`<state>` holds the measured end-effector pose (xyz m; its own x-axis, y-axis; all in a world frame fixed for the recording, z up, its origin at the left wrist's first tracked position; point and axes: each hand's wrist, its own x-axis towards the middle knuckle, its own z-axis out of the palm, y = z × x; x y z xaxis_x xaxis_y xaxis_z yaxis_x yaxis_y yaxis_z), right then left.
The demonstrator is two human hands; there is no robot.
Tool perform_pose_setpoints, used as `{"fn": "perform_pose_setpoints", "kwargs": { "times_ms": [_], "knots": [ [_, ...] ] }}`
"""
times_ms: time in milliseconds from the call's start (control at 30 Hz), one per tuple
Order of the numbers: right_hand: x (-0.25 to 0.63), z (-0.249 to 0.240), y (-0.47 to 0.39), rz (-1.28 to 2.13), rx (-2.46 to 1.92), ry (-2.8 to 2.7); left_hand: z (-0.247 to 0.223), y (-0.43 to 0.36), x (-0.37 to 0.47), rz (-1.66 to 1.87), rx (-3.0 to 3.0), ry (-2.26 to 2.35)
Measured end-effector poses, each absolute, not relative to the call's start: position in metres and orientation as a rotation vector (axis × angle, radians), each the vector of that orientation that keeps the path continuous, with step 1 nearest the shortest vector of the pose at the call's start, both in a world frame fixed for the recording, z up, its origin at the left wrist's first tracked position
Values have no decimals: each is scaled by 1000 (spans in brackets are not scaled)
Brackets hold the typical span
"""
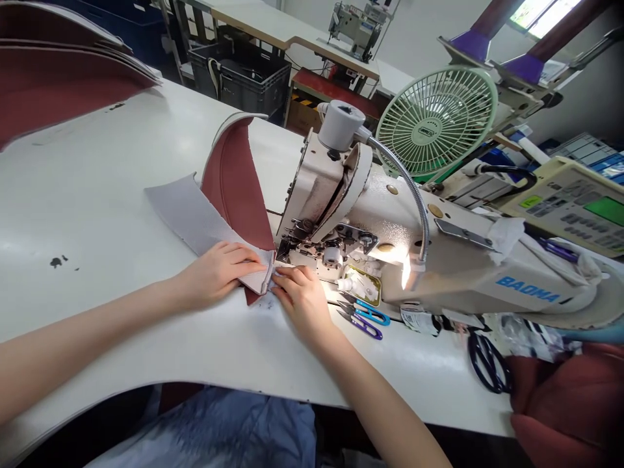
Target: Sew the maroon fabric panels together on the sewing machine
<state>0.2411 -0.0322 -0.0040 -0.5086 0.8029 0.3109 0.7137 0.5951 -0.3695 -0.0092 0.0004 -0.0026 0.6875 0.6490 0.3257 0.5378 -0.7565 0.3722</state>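
Observation:
In front of me lies a maroon leather-like panel with a pale grey backing; part of it stands curved beside the sewing machine. A grey-backed strip is folded over its near end. My left hand presses down on this strip, its fingers closed over the grey surface. Just across from it, my right hand has its fingertips gathered at the strip's edge, gripping it close to the needle area. The sewing machine head stands right behind my hands, and its needle and presser foot are hard to make out.
Blue thread snips and purple thread snips lie right of my right hand, near a small tray. Black-handled scissors rest farther right. Stacked maroon panels occupy the back left. A green fan stands behind the machine.

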Motion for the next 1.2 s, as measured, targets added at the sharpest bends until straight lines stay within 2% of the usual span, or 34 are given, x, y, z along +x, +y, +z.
{"fn": "perform_pose_setpoints", "kwargs": {
  "times_ms": [200, 600, 967, 1200],
  "knots": [
    [238, -5, -33, 138, -1296, -2350, -1, -1, -9, 530, 2710, 845],
    [237, -4, -36, 128, -1330, -2378, -2, 3, -7, 547, 2747, 730],
    [245, 7, -39, 248, -1377, -2344, 9, -1, -1, 445, 2827, 739],
    [257, 1, -42, 472, -1274, -2267, 10, -1, -3, 378, 2861, 741]
  ]
}}
